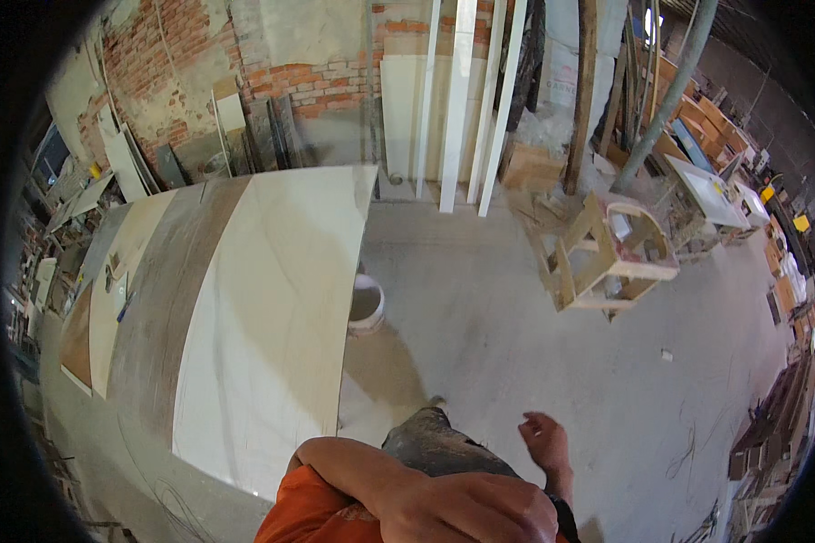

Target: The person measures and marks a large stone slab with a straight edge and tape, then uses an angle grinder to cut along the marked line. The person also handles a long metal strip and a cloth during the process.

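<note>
My left hand (475, 509) is close up at the lower edge, its arm bent across from an orange sleeve (303, 509). Its fingers curl under, and whatever they hold, if anything, is hidden. Lower right, my right hand (545, 441) hangs over the grey floor with loosely bent fingers and nothing visible in it. Left of me lies a large pale panel (267, 317) with a greyish shadow across it, on a work surface beside a brown board section (167, 299). A small blue-handled tool (123, 309) rests on a cream strip (140, 240) farther left.
A whitish bucket (367, 305) stands by the panel's right edge. Tall white strips (457, 109) lean at the brick wall (308, 86). A wooden frame like an upturned stool (607, 262) stands on the floor at right, near a slanted pole (666, 100). Stacked brown pieces (774, 430) line the far right.
</note>
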Demonstrator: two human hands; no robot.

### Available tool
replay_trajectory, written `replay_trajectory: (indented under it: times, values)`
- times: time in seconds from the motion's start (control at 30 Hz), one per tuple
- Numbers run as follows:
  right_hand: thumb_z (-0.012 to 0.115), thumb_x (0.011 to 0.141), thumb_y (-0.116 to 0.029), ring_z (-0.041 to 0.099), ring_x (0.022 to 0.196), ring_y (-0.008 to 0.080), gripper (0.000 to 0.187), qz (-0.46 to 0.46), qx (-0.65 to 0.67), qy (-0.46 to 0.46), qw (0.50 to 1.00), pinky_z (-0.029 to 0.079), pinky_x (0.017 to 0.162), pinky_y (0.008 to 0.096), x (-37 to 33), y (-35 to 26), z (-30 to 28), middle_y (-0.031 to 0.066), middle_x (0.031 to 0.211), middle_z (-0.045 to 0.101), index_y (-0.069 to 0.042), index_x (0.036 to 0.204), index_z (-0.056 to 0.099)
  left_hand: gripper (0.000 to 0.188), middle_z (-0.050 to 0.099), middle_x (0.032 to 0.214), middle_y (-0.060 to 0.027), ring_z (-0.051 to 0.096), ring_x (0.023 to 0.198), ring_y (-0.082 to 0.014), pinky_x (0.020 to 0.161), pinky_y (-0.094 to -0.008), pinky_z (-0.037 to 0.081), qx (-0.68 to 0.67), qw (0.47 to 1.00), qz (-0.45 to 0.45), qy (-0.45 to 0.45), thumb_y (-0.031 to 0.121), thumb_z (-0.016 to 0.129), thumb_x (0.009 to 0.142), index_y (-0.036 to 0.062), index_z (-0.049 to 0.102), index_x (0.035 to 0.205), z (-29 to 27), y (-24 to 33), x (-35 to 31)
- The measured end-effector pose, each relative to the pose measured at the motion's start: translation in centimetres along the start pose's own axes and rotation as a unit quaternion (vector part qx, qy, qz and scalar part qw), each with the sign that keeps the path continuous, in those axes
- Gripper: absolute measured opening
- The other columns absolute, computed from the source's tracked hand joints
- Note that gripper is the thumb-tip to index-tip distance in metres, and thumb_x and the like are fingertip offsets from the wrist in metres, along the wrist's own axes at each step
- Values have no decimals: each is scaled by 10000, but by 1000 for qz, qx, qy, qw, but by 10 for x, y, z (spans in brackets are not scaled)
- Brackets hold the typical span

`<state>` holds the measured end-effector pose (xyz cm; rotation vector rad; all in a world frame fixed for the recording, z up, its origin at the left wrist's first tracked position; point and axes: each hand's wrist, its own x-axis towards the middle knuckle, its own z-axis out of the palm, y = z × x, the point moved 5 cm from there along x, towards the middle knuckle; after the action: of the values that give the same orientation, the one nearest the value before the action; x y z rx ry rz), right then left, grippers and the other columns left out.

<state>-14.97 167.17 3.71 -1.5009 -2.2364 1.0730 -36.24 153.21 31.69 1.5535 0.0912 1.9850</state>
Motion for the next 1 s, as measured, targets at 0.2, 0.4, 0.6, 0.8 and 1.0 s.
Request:
replay_trajectory:
  times: [0.2,0.4,0.6,0.8,1.0]
  values:
    - [723,916,-275,720,907,319,358,-1,-3,-74,997,563,796,441,153,-4,-13,169,980,738,-50,1194,716,229,564,649,-106,582,568,-212,459,-361,518,86,944,-89,307,99,602,983,26,545,775,-93,-83,78]
    - [674,941,-288,669,885,366,358,-85,-65,-168,980,532,806,469,375,-33,-12,171,951,696,-47,1205,688,236,699,869,-181,666,787,-313,694,-434,582,110,983,139,49,193,727,960,-37,716,908,-255,-180,203]
    - [696,928,-223,707,886,295,318,-197,-21,-186,962,557,820,421,599,-105,-17,154,989,732,-31,1181,705,388,718,956,-169,661,791,-250,660,-341,594,113,966,228,48,378,651,1004,6,755,1037,-342,-286,292]
    - [694,931,-242,704,875,304,329,-226,-7,-219,949,556,836,426,761,-190,-39,157,965,729,-36,1188,706,456,710,1036,-176,668,907,-258,735,-347,578,80,985,117,101,415,588,1031,-7,727,1132,-433,-330,358]
    - [709,893,-218,721,902,285,345,-176,-76,-163,968,562,822,408,881,-199,-13,153,966,733,-30,1183,712,425,690,1129,-173,658,993,-253,830,-354,554,64,992,82,66,359,582,1040,-21,682,1204,-605,-357,408]
